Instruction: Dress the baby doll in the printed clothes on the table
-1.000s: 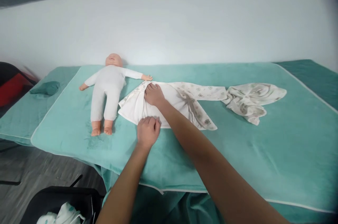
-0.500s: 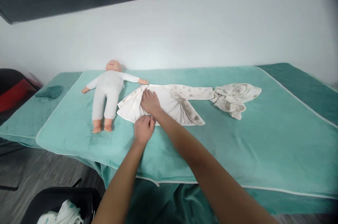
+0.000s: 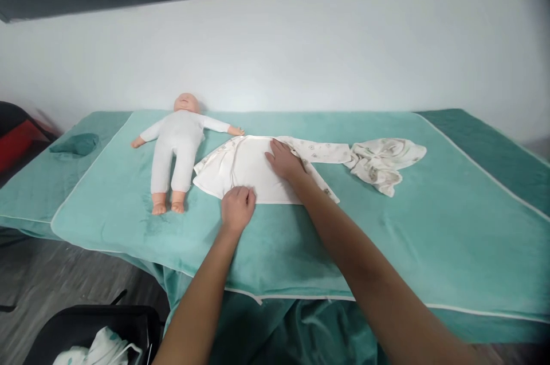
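A white baby shirt (image 3: 258, 167) with a small printed pattern lies spread on the green bed cover, its plain inner side showing in the middle. My left hand (image 3: 238, 206) is closed at the shirt's lower hem, fingers curled on the cloth. Flat on the right part of the shirt rests my right hand (image 3: 286, 160), its fingers stretched out. One sleeve reaches right, up to a crumpled printed cloth (image 3: 384, 161). To the left, a baby doll (image 3: 178, 144) in a white suit lies on its back with arms spread.
The green cover (image 3: 429, 244) spreads over a long bed against a white wall (image 3: 275, 55). A face-hole opening (image 3: 75, 144) is at the bed's left end. Below the front edge stands a black chair (image 3: 92, 325) with white cloth (image 3: 107, 348) on it.
My right hand has slid right across the shirt, and its inner side now lies smoother and flatter. My left hand has stayed at the hem. The view has shifted slightly.
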The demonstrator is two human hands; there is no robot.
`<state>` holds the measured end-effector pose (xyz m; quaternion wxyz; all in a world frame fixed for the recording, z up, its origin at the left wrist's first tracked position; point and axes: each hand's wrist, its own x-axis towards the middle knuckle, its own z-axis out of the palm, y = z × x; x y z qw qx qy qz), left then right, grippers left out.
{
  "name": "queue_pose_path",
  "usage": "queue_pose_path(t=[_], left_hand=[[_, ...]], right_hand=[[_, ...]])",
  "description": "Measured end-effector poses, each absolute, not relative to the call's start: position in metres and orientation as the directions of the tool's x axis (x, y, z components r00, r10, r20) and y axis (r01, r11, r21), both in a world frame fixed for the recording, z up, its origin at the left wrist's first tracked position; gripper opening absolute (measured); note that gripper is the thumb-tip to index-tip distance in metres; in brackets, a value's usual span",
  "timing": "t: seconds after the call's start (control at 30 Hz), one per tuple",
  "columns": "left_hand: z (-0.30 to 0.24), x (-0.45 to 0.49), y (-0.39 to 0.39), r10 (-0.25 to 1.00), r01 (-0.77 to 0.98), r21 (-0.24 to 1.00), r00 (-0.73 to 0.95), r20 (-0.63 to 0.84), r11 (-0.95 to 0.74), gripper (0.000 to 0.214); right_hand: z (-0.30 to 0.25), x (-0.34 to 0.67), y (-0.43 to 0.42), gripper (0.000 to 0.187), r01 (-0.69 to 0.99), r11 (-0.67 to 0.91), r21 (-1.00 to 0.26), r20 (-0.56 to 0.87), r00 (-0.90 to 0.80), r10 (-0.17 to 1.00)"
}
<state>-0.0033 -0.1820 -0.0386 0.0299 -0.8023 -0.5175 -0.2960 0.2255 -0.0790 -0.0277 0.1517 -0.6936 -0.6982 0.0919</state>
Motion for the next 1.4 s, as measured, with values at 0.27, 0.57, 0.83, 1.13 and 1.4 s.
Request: queue_pose_path(t=[0.27,0.57,0.83,1.13,1.4], left_hand=[[-0.039,-0.003,-0.182,0.823,0.821,0.318,0.286,0.490,-0.475,0.034],[-0.020,-0.015,-0.191,0.725,0.633,0.465,0.231,0.649,-0.618,0.026],[0.062,-0.156,-0.141,0.786,0.642,0.613,-0.025,0.618,-0.461,0.024],[0.010,-0.228,-0.053,0.993,0.344,0.939,-0.103,0.060,-0.021,0.079],[0.028,-0.224,0.014,0.975,-0.022,0.987,0.163,-0.152,0.157,0.067]], right_hand=[[-0.030,0.206,-0.111,0.067,0.974,-0.024,-0.224,0.119,0.051,0.992],[-0.031,0.187,-0.144,0.067,0.948,0.072,-0.311,0.172,-0.018,0.985],[0.000,0.133,-0.077,0.075,0.659,0.163,-0.734,0.288,0.085,0.954],[0.013,-0.011,0.110,0.088,0.692,0.202,-0.693,0.255,-0.027,0.966],[0.028,0.001,0.176,0.093,0.587,0.120,-0.801,0.071,-0.106,0.992]])
